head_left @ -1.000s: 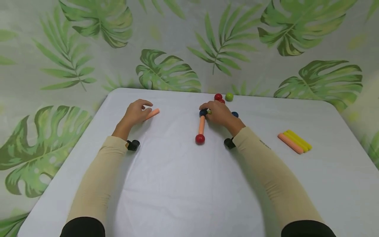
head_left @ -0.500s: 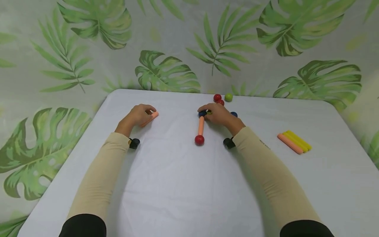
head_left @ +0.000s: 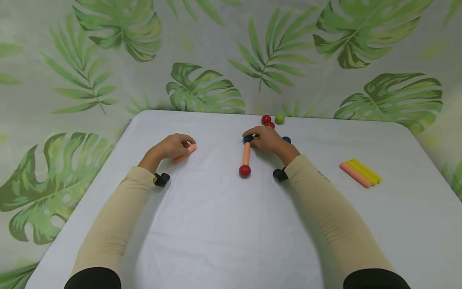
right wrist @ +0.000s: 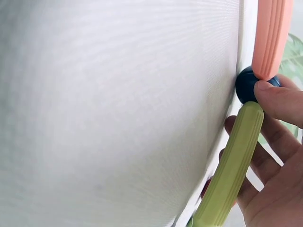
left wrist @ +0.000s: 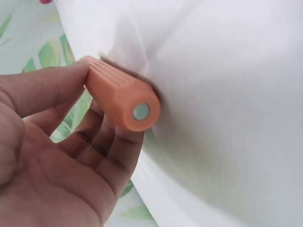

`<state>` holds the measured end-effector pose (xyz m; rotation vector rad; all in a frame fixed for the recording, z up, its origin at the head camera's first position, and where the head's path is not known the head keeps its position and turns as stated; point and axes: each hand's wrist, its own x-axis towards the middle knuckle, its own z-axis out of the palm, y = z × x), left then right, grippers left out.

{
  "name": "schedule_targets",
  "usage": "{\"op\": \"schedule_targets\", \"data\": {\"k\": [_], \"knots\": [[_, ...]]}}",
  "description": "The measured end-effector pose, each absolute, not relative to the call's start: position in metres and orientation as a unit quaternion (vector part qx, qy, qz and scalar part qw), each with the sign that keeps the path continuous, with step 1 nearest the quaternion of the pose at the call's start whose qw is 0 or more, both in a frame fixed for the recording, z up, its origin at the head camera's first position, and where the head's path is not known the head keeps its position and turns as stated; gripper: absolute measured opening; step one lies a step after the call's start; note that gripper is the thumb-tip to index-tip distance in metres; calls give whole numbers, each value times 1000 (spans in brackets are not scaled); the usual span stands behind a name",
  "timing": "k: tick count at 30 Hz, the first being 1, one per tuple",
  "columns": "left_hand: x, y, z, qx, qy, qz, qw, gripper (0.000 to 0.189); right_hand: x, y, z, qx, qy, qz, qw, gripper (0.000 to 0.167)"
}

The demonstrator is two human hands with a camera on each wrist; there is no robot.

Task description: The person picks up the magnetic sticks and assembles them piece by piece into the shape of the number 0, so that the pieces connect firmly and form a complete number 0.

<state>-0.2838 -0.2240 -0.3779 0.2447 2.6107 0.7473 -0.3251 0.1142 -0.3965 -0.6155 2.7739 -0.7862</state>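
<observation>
plainly, the left hand pinches an orange rod between thumb and fingers, left on the white table; the right hand grips a dark blue ball, touched by a green rod and a second orange rod, whose near end meets a red ball.

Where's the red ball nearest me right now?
In the head view, the red ball sits just right of center, at the near end of an orange stick, below and left of the right hand.
</observation>
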Motion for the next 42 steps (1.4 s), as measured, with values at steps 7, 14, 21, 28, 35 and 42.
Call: {"op": "schedule_targets", "data": {"k": [7, 14, 21, 28, 35, 42], "knots": [[-259, -214, -380, 137, 913, 323, 208, 43, -326, 114, -396, -202, 937, -264, 107, 37], [-234, -195, -387, 183, 864, 412, 222, 44, -328, 115, -395, -200, 939, -257, 114, 37], [-208, -159, -395, 183, 825, 460, 274, 41, -330, 112, -394, -206, 939, -252, 110, 37], [-191, -130, -403, 149, 788, 526, 284, 42, -332, 108, -396, -225, 936, -255, 93, 36], [-187, -120, -407, 118, 780, 551, 274, 40, -333, 108, -398, -222, 935, -261, 91, 35], [-183, -111, -409, 58, 780, 570, 252, 38, -333, 108, -396, -218, 936, -258, 99, 36]]}}
